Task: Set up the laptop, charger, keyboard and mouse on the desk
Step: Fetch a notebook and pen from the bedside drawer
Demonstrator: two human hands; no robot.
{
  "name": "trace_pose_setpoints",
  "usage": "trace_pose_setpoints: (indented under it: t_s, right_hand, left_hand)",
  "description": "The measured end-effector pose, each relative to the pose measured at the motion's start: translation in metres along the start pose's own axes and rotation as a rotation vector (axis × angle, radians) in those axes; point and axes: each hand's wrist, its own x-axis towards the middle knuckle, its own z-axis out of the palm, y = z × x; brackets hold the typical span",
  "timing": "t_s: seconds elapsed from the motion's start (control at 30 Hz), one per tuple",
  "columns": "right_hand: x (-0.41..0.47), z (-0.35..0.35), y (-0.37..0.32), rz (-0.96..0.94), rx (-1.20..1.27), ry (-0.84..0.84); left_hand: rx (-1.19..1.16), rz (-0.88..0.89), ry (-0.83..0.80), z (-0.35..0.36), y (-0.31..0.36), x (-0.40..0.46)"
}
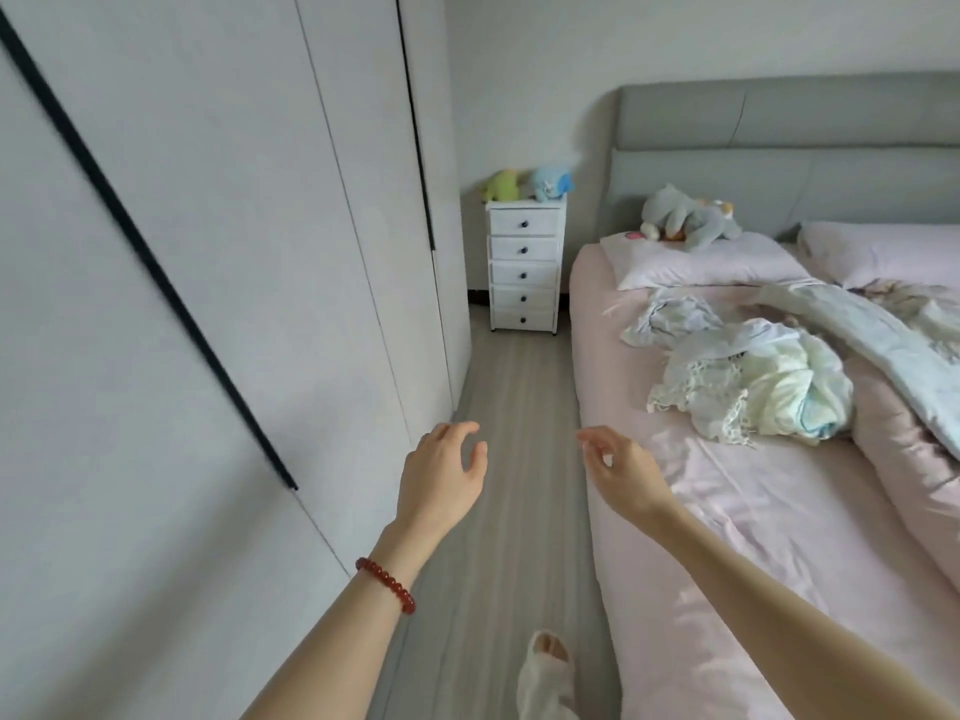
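No laptop, charger, keyboard, mouse or desk is in view. My left hand (441, 475) is held out over the floor aisle, fingers loosely curled and holding nothing; a red bead bracelet circles its wrist. My right hand (621, 467) hangs at the same height by the bed's left edge, fingers relaxed, also holding nothing. Neither hand touches anything.
A grey wood floor aisle (519, 407) runs between a white wardrobe (234, 252) on the left and a bed (753, 537) with pink sheets and crumpled bedding on the right. A white drawer unit (524, 265) with two plush toys stands at the aisle's far end. My slippered foot (545, 672) shows below.
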Motion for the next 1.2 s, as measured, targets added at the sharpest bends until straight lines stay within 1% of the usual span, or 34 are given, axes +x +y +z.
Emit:
trace_pose_setpoints:
  t_s: [0.1,0.2,0.37,0.57,0.67,0.77,0.9,1.0,1.13,1.2]
  right_hand:
    - [0.119,0.001,0.021,0.023,0.021,0.004]
    - [0.221,-0.008,0.027,0.019,0.015,-0.003]
    - [0.371,-0.021,0.022,0.035,0.012,-0.05]
    - [0.545,-0.007,0.034,0.039,0.008,-0.086]
    - [0.636,0.007,0.045,0.054,0.008,-0.072]
    - [0.739,0.015,0.049,0.114,0.03,-0.045]
    - [0.853,0.003,0.052,0.189,0.042,0.009]
    - [0.917,-0.008,0.061,0.202,0.032,0.057]
    - [1.023,-0.004,0.09,0.209,-0.002,0.079]
    - [1.07,0.003,0.102,0.185,-0.047,0.084]
  left_hand:
    - [-0.012,0.006,-0.018,0.037,-0.004,0.122]
    - [-0.04,-0.011,-0.012,0.053,0.002,0.225]
    - [-0.048,-0.039,0.01,0.077,-0.002,0.366]
    - [-0.047,-0.09,0.028,0.113,-0.038,0.53]
    - [-0.067,-0.072,0.019,0.141,-0.054,0.622]
    - [-0.098,-0.055,-0.025,0.167,-0.065,0.729]
    - [-0.13,-0.058,-0.076,0.193,-0.06,0.857]
    - [-0.182,-0.072,-0.116,0.215,-0.05,0.932]
    - [-0.149,-0.046,-0.177,0.261,-0.055,1.042]
    - [-0.111,-0.028,-0.167,0.279,-0.062,1.083]
